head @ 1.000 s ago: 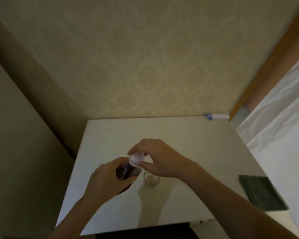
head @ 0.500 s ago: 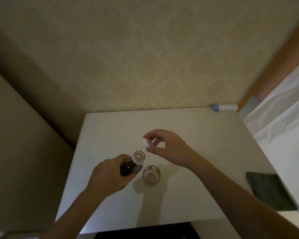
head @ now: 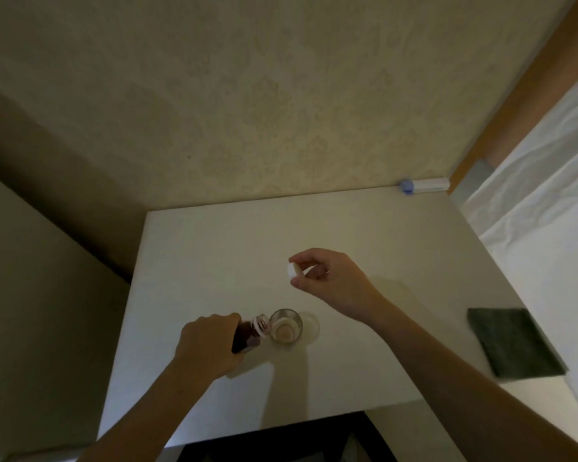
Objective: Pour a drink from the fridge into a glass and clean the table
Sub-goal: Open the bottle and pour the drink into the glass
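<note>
Left hand (head: 207, 345) grips a dark bottle (head: 246, 336), tilted with its open neck at the rim of a glass (head: 286, 325) on the white table (head: 214, 248). Farther back, right hand (head: 331, 278) pinches the white cap (head: 292, 270).

Dim warm light, perhaps from above, soft arm shadows on table (head: 364, 235), wide-angle bending at edges, slightly soft
</note>
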